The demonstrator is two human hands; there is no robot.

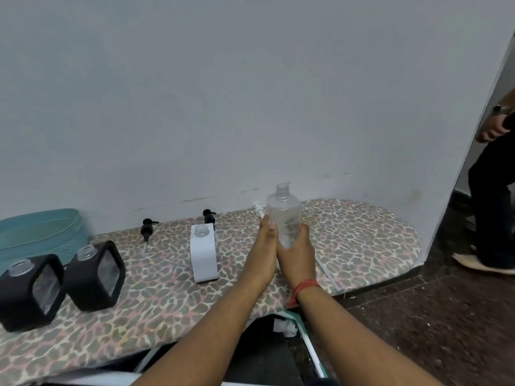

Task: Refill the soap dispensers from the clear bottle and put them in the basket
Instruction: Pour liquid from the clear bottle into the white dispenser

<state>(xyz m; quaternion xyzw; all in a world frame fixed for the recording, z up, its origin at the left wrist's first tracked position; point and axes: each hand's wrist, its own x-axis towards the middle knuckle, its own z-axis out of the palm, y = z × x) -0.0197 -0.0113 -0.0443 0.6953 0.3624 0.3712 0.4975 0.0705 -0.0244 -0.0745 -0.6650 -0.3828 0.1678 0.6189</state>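
Bottle (284, 215), clear and uncapped, stood upright between my two hands above the leopard-print board (167, 310). My right hand (296, 252) curled its fingers round the lower body of the bottle from the right; my left hand (263, 246) lay against its left side with fingers extended and the thumb up along the plastic. A red thread band (305, 288) circled my right wrist.

White dispenser (203, 253), open-necked, stood just left of my left hand. Two black dispensers (94, 277) (30, 291), also without pumps, stood side by side near the board's left end, the teal basket (41, 235) behind them against the wall. Two black pump heads (147, 231) (209, 215) lay on the board near the wall, the second directly behind the white dispenser. A white pump head (258, 210) lay behind the bottle, partly hidden by my left fingers. At the far right edge stood another person (490, 190), only partly in view.
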